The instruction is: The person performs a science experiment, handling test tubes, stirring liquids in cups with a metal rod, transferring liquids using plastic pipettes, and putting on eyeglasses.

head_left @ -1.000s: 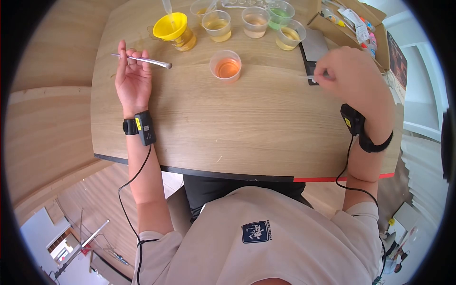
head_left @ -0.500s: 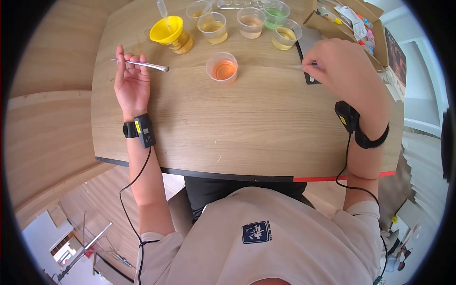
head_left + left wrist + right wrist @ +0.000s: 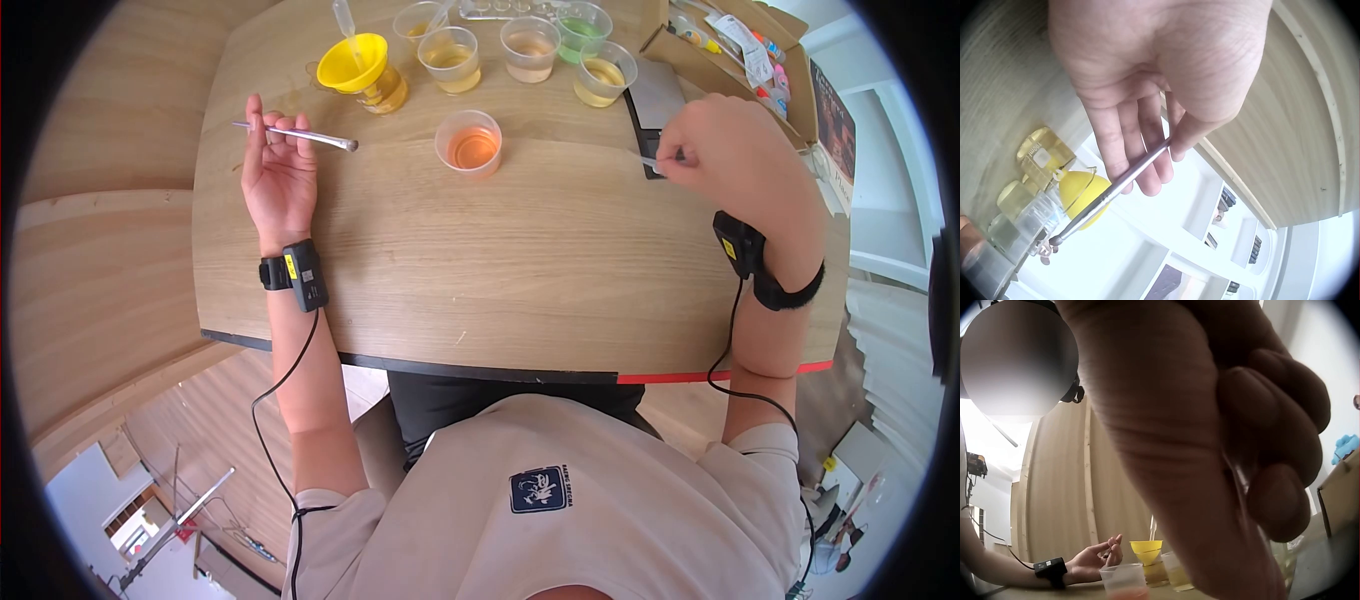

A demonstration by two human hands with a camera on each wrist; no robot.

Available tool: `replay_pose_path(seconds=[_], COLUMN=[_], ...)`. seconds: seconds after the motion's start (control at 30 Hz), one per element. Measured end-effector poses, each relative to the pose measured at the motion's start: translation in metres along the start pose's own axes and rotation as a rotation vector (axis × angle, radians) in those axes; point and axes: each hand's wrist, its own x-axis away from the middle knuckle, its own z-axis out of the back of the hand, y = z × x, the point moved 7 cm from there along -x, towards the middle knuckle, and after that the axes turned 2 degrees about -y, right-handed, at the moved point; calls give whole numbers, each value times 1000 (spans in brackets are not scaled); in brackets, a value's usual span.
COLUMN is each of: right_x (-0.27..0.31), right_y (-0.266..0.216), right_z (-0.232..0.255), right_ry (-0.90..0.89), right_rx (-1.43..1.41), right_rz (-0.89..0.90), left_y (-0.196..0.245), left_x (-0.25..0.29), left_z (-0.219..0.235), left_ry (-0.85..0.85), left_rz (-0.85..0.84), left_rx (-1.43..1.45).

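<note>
In the head view my left hand (image 3: 280, 190), palm up over the table's left side, pinches a slim silver-handled brush (image 3: 322, 138) between thumb and fingers. Its small dark bristle tip points right, as the left wrist view also shows. My right hand (image 3: 745, 155) is raised at the right with its fingers curled. They pinch a thin clear plastic tube (image 3: 648, 161); most of it is hidden in the fist. Between the hands stands a clear cup (image 3: 440, 140) of orange liquid (image 3: 472, 150). A yellow funnel (image 3: 350, 65) with a dropper in it sits on a glass beaker (image 3: 385, 97), beyond the left hand.
Several clear cups of pale yellow, peach and green liquid (image 3: 582, 35) line the far side. A flat grey device (image 3: 655, 95) with a black edge lies under the right hand's far side. At the back right stands a cardboard box (image 3: 690, 55) of small bottles.
My right hand has turned up and then back down slightly, still pinching the clear tube. The left hand and its brush hold nearly the same place.
</note>
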Motion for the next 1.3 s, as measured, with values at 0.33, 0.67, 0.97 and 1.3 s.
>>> replay_pose_path(seconds=[0.33, 0.67, 0.97, 1.3], right_x=[-15, -15, -10, 2], right_y=[-24, -34, -23, -6], right_z=[-7, -19, -9, 1], right_ry=[74, 68, 31, 34], right_rx=[-25, -36, 52, 25], right_rz=[119, 174, 109, 42], left_y=[0, 0, 0, 0], left_x=[0, -1, -1, 0], left_z=[0, 0, 1, 0], left_ry=[-6, -20, -10, -3], left_rz=[-4, 6, 8, 0], left_rx=[-9, 17, 9, -3])
